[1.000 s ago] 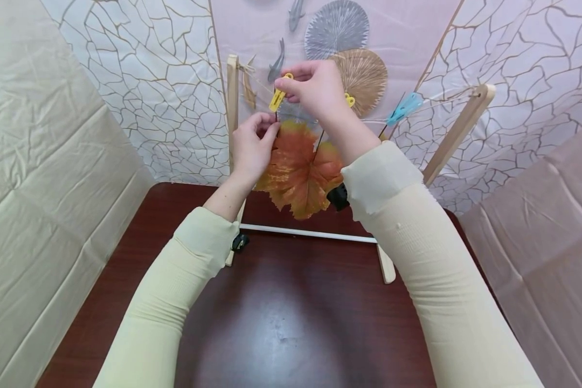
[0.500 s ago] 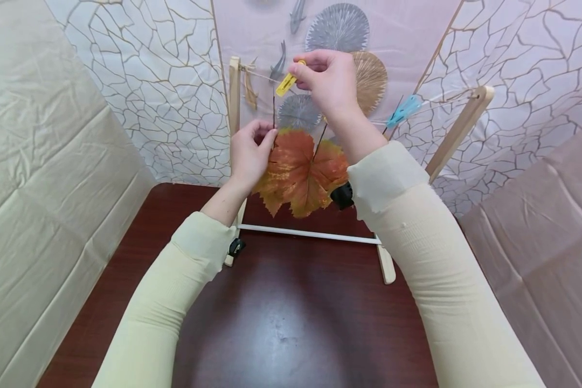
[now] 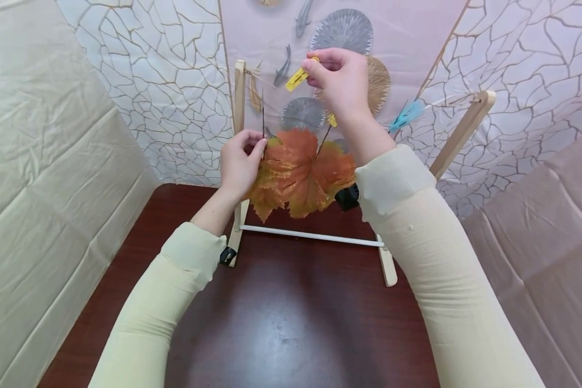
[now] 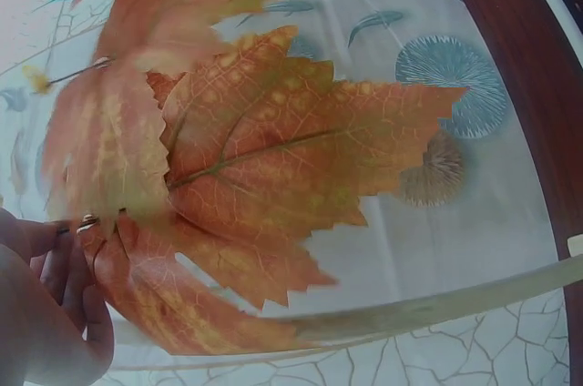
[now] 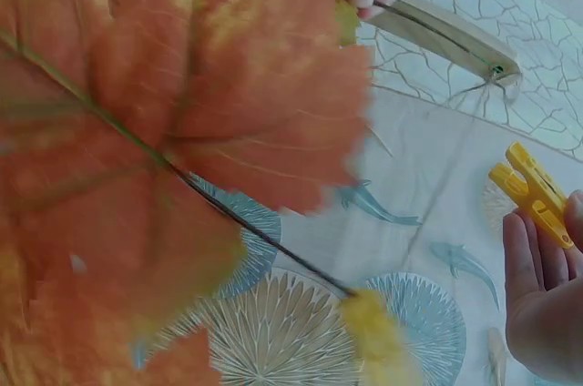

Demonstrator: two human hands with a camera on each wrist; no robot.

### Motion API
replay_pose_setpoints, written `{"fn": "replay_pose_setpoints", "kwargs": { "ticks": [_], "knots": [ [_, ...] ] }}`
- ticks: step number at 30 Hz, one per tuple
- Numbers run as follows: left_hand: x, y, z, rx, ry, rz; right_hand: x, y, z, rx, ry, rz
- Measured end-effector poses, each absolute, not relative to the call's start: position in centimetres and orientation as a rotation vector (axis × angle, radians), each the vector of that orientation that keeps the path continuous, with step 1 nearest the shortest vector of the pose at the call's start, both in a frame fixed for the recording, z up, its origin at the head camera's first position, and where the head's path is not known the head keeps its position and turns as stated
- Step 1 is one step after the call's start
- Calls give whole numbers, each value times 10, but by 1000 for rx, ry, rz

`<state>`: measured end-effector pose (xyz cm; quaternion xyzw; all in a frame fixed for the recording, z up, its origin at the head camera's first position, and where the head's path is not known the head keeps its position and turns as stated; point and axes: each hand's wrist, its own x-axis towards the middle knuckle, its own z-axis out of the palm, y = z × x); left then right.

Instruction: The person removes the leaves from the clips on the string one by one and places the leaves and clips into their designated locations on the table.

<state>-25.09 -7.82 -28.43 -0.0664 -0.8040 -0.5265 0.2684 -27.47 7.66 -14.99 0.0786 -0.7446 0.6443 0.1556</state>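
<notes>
My left hand (image 3: 240,164) pinches the thin dark stem (image 3: 263,116) of an orange and yellow artificial maple leaf (image 4: 301,149). In the head view this leaf is partly hidden behind another one (image 3: 303,167), which hangs by its stem from a yellow clothespin (image 3: 332,119). Higher up, my right hand (image 3: 344,81) holds a second yellow clothespin (image 3: 297,80) between thumb and fingers, apart from the held stem. The right wrist view shows this clothespin (image 5: 537,195) near the string (image 5: 442,190), not touching the leaf.
A wooden frame has a left post (image 3: 240,97), a right post (image 3: 463,132) and a white bottom bar (image 3: 310,236) above the dark table (image 3: 281,323). A blue clothespin (image 3: 407,115) sits on the string at right. Patterned cloth stands behind.
My right hand has drawn up and right with its clothespin, away from the stem. My left hand has moved left and down with its leaf, which shows more beside the hanging one.
</notes>
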Motion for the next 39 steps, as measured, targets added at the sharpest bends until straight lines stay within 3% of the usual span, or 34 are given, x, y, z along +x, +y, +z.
{"fn": "replay_pose_setpoints", "kwargs": {
  "ticks": [23,39],
  "knots": [
    [-229,-114,-308,-155,-2207,-1312,-268,121,-154,257,-1921,2124],
    [-212,-147,-338,-115,-2342,-1256,-237,177,-183,356,-1852,2346]
  ]
}}
